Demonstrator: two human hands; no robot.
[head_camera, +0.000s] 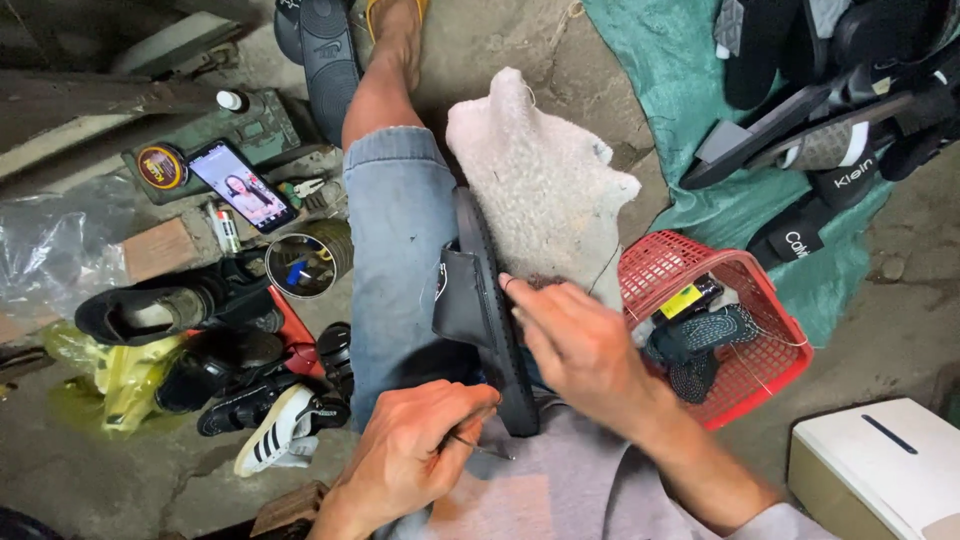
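Note:
A black slide sandal (487, 300) stands on its edge across my lap, its sole facing right. My right hand (575, 345) presses against the sole, fingers curled at its rim, with thin thread running from there. My left hand (410, 450) pinches a thin metal needle or awl (480, 447) at the sandal's near end. A grey-white cloth (540, 180) lies over my right knee under the sandal. My left leg in jeans (395, 230) stretches forward.
A red plastic basket (770, 350) with dark insoles and thread sits at right. Several shoes (220, 350) pile at left, beside a lit phone (240, 185) and a round tin (305, 262). Black sandals (820, 120) lie on a green tarp at top right. A white box (880, 460) stands at bottom right.

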